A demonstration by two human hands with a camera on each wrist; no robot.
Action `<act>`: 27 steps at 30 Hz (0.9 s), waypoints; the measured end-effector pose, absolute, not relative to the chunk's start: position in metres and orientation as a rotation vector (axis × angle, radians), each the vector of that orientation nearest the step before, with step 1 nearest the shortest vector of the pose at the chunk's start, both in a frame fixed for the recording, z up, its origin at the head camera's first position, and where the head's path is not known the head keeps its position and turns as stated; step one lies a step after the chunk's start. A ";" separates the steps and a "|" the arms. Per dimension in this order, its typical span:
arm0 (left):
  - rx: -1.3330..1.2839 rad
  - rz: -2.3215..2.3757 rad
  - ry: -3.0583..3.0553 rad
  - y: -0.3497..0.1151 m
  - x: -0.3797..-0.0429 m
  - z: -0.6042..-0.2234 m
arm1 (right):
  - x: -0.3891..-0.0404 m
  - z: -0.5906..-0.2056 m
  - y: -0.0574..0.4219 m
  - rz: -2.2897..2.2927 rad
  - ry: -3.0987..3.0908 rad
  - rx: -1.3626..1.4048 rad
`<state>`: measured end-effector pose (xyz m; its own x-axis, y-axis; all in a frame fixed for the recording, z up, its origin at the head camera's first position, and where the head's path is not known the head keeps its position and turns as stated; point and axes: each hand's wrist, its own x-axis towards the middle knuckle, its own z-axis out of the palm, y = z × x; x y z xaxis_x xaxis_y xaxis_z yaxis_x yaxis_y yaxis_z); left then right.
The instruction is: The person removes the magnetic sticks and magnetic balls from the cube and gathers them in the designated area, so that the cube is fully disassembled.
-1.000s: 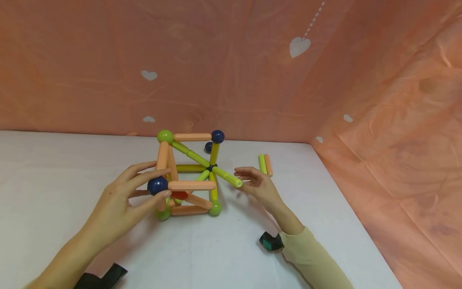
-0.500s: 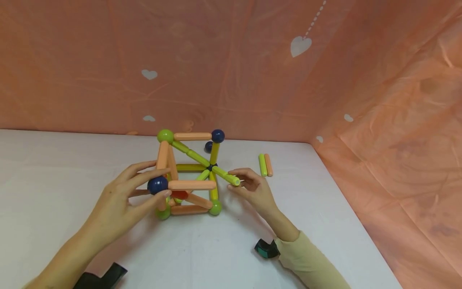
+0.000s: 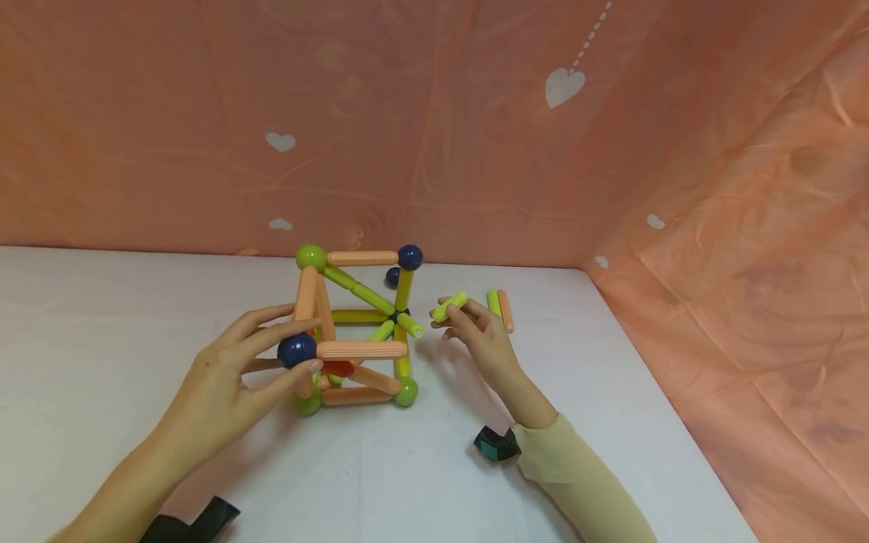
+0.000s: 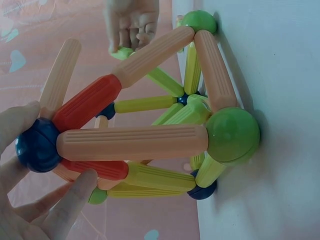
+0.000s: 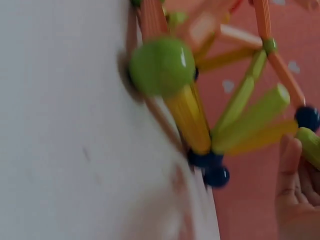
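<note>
A frame of magnetic rods and balls stands on the table; a peach rod (image 3: pixel 361 349) crosses its near side. My left hand (image 3: pixel 224 385) grips the dark blue ball (image 3: pixel 296 350) at the frame's near left corner, thumb and fingers around it, as the left wrist view also shows. Right of the frame, my right hand (image 3: pixel 487 351) pinches a short lime-green rod (image 3: pixel 450 306), apart from the structure. One green rod (image 3: pixel 410 325) juts from the blue ball at the frame's right, its outer end free. In the right wrist view, the pinched rod (image 5: pixel 311 145) is partly cut off.
Two loose rods, one green (image 3: pixel 493 303) and one peach (image 3: pixel 505 311), lie behind my right hand. A loose-looking dark blue ball (image 3: pixel 392 277) sits behind the frame. An orange cloth (image 3: pixel 434 136) with white hearts rises at the table's back and right.
My right hand took hold of the outer green rod on the jutting arm and pulled it off, then moved it up and right, turning it. My left hand stays put.
</note>
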<state>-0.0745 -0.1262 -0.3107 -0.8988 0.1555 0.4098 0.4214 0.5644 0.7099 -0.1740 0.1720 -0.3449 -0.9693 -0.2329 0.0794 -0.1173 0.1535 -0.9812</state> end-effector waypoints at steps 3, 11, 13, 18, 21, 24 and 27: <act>-0.469 -1.250 -2.503 -0.126 -0.074 -0.311 | -0.186 -0.346 0.179 -1.892 2.386 -0.305; -0.473 -1.249 -2.504 -0.126 -0.074 -0.311 | -0.211 -0.354 0.198 -1.532 2.631 -0.336; -0.472 -1.250 -2.503 -0.126 -0.074 -0.311 | -0.216 -0.355 0.200 -1.473 2.667 -0.360; -0.476 -1.243 -2.496 -0.126 -0.074 -0.311 | -0.226 -0.357 0.201 -1.370 2.708 -0.361; -0.475 -1.240 -2.497 -0.126 -0.075 -0.311 | -0.231 -0.359 0.201 -1.295 2.753 -0.342; -0.473 -1.240 -2.498 -0.126 -0.075 -0.311 | -0.234 -0.362 0.201 -1.236 2.811 -0.353; -0.470 -1.244 -2.502 -0.126 -0.075 -0.311 | -0.236 -0.365 0.201 -1.209 2.839 -0.378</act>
<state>-0.0751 -0.1256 -0.3111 -0.8992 0.1528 0.4101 0.4192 0.5698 0.7068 -0.2363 0.2008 -0.3651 -0.9699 -0.2349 0.0645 -0.2092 0.6677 -0.7144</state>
